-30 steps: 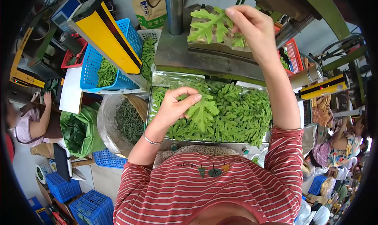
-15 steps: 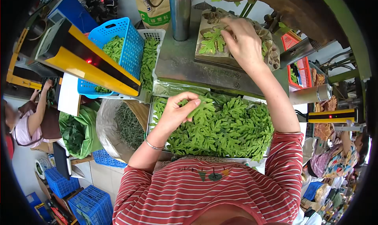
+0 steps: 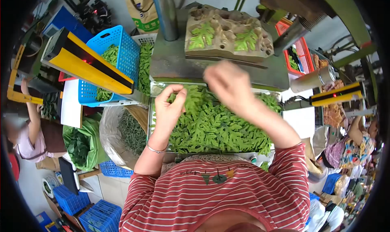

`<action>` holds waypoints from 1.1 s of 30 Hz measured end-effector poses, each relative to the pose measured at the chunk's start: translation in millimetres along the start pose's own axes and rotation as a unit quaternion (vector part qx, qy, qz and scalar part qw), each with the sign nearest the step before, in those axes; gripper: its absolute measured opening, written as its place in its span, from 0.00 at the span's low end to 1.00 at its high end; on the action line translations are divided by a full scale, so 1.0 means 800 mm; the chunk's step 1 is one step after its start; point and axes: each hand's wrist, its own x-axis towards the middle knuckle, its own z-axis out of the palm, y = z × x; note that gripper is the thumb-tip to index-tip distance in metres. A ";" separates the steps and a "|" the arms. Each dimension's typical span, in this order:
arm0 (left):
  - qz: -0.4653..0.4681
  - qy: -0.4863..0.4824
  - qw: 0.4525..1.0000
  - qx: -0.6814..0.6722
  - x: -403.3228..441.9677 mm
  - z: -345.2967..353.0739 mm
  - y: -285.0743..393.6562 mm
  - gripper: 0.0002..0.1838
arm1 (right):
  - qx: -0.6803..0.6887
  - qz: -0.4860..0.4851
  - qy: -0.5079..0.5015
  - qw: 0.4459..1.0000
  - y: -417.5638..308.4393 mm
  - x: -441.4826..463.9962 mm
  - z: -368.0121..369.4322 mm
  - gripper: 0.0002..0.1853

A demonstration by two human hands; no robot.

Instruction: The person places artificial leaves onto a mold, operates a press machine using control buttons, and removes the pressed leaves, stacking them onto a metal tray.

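My left hand [image 3: 170, 106] is closed in a pinch over the left side of a tray [image 3: 152, 117]. Its fingertips are on a light green lobed leaf [image 3: 193, 98], apparently artificial. Smeared by motion, my right hand [image 3: 229, 83] hangs between the tray and a metal mould block [image 3: 222, 45]; whether it holds anything is unclear. On the mould lie two leaves, one at the left [image 3: 202, 35] and one at the right [image 3: 246, 40]. Loose leaves [image 3: 227, 128] fill the tray below my hands.
Steel posts [image 3: 166, 18] flank the press plate [image 3: 170, 63]. Yellow-black sensor bars [image 3: 87, 61] stand on both sides. At left are a blue basket [image 3: 124, 49] of leaves, a bag of dark stems [image 3: 131, 128] and a green bag [image 3: 87, 144]. Other people work at far left and right.
My right hand has left the mould and come back toward the tray, uncovering both leaves. The left hand has shifted slightly left. The whole view has shifted a little.
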 end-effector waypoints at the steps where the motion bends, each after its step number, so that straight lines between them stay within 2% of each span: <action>1: 0.004 -0.009 1.000 0.001 -0.001 0.007 -0.002 0.04 | 0.055 0.063 -0.034 0.996 -0.017 -0.018 0.004 0.06; 2: 0.112 -0.001 0.991 0.075 -0.001 0.017 -0.006 0.05 | 0.111 0.125 -0.066 0.984 -0.026 -0.031 0.008 0.06; 3: 0.220 0.008 0.964 0.147 -0.002 0.028 -0.010 0.05 | 0.107 0.127 -0.058 0.984 -0.027 -0.039 0.013 0.06; 5: 0.425 0.034 0.860 0.280 -0.006 0.045 -0.013 0.06 | 0.259 0.247 -0.008 0.934 -0.025 -0.053 0.022 0.07; 11: 0.384 -0.047 0.888 0.250 -0.034 0.050 -0.005 0.08 | 0.330 0.260 0.073 0.904 -0.018 -0.071 0.014 0.07; 15: 0.330 -0.124 0.912 0.210 -0.034 0.034 0.017 0.08 | 0.473 0.302 -0.036 0.827 -0.021 -0.082 0.002 0.08; 16: 0.332 -0.126 0.911 0.210 -0.037 0.034 0.017 0.08 | 0.473 0.301 -0.033 0.828 -0.019 -0.084 0.001 0.08; 20: 0.312 -0.150 0.922 0.174 -0.053 0.029 0.014 0.07 | 0.503 0.322 0.170 0.784 0.009 -0.083 0.006 0.08; 23: 0.348 -0.147 0.910 0.170 -0.051 0.020 0.023 0.06 | 0.447 0.297 0.214 0.816 0.033 -0.085 -0.023 0.08; 25: 0.380 -0.139 0.899 0.166 -0.052 0.014 0.030 0.06 | 0.385 0.255 0.124 0.878 0.025 -0.080 -0.047 0.08; 26: 0.377 -0.135 0.901 0.167 -0.052 0.015 0.033 0.06 | 0.388 0.255 0.119 0.878 0.018 -0.074 -0.053 0.08; 30: 0.221 -0.194 0.947 0.127 -0.041 0.032 0.049 0.06 | 0.337 0.185 -0.102 0.917 -0.007 -0.047 -0.075 0.07; 31: 0.221 -0.193 0.947 0.129 -0.041 0.035 0.051 0.06 | 0.339 0.184 -0.102 0.917 -0.010 -0.043 -0.075 0.07; 33: 0.146 -0.137 0.974 0.104 -0.042 0.042 0.052 0.06 | 0.333 0.205 -0.064 0.918 -0.019 -0.037 -0.069 0.06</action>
